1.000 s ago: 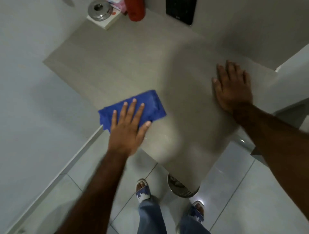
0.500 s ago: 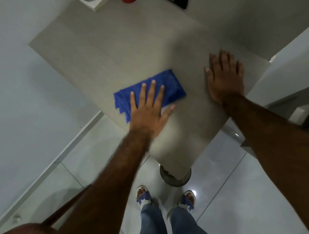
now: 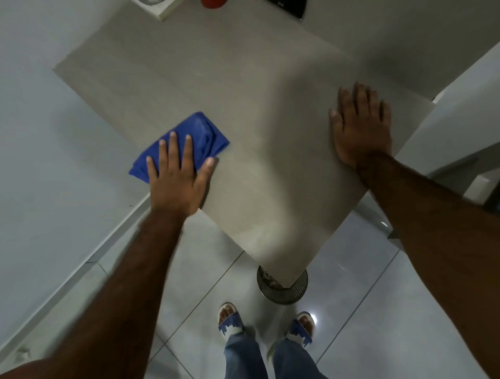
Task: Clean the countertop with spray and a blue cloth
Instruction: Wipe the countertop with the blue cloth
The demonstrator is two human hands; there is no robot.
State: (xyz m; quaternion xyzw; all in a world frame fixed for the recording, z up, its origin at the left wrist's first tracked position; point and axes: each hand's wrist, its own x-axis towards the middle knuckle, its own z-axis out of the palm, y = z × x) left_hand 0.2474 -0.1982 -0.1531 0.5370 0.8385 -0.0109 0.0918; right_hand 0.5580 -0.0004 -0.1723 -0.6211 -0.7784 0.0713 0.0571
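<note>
Leftward since before, left hand [image 3: 177, 181] presses one blue cloth [image 3: 189, 138].

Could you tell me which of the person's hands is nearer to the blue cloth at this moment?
The left. The left hand lies flat on the blue cloth, pressing it to the countertop. The right hand rests palm down on bare countertop, well off to the cloth's right.

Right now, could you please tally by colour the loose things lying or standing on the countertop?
Blue: 1, the cloth under the left hand
White: 1, a box, cut off by the frame
Red: 1, a container, cut off
Black: 1, a flat item, cut off
Total: 4
</note>
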